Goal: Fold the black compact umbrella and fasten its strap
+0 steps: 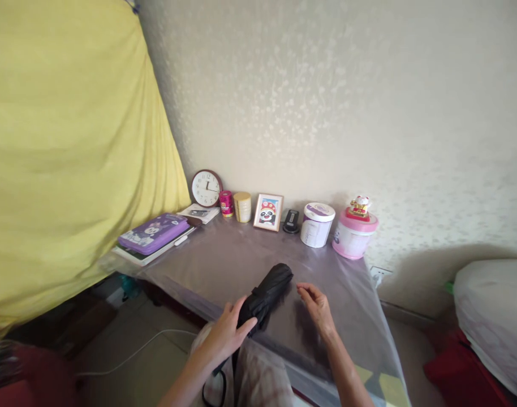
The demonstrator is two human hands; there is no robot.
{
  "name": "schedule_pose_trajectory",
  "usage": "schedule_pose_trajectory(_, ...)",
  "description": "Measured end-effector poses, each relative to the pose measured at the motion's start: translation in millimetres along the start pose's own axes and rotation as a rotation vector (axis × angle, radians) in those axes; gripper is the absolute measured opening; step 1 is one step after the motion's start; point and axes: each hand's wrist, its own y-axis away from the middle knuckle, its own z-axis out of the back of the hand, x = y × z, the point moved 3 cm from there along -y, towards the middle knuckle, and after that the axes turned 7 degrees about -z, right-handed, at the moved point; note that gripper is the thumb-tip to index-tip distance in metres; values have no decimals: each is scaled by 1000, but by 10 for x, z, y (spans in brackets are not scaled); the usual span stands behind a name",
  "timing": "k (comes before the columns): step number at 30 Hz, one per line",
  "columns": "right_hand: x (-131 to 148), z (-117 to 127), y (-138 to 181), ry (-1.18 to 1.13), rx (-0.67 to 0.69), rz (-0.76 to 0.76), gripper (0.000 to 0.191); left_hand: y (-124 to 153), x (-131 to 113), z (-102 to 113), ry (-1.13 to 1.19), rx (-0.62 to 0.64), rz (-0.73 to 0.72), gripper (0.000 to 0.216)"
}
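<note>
Both forearms come up from the bottom edge, over a lap in checked cloth. Left hand (227, 333) is wrapped around the near end of a folded black umbrella (265, 297), thumb over the top, fingers clamped on it. Umbrella lies at the near edge of the table (224, 263), near end over the edge, far end pointing toward the wall, its strap loop hanging below the edge. Right hand (315, 308) rests just beside the umbrella on the tabletop, fingers loosely curled and apart, holding nothing, not touching it. Table covered in clear plastic film. Along the far edge, left to right: round clock (206, 187), red tin (226, 203), cream jar (242, 207), framed panda picture (268, 212), small black gadget (291, 221), white tub (317, 224), pink tub (354, 234) with a lucky cat figure (359, 206) on top. Purple case (154, 233) on books at the left corner. Yellow curtain (67, 141) at left.
</note>
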Motion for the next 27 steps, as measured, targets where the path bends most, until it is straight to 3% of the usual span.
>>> schedule_pose_trajectory(3, -128, 27, 20, 17, 30, -60, 44, 144, -29, -17, -200, -42, 9, 65)
schedule_pose_trajectory(6, -155, 27, 33, 19, 33, -74, 41, 283, -221, -43, -416, -48, -20, 64)
schedule_pose_trajectory(10, 54, -110, 20, -22, -4, 31, 33, 334, -374, -154, -585, -8, 0, 76)
schedule_pose_trajectory(13, 313, -357, 29, 12, 70, 161, 26, 294, -342, -243, -652, -52, 1, 82)
schedule_pose_trajectory(19, 619, -887, 91, 316, 313, 431, 26, 254, -246, -299, -676, -83, 17, 76)
schedule_pose_trajectory(23, 612, -1054, 56, 613, 339, 407, 26, 239, -197, -329, -702, -118, 9, 70)
schedule_pose_trajectory(27, 630, -1108, 21, 691, 368, 361, 22, 209, -120, -397, -736, -201, -33, 63)
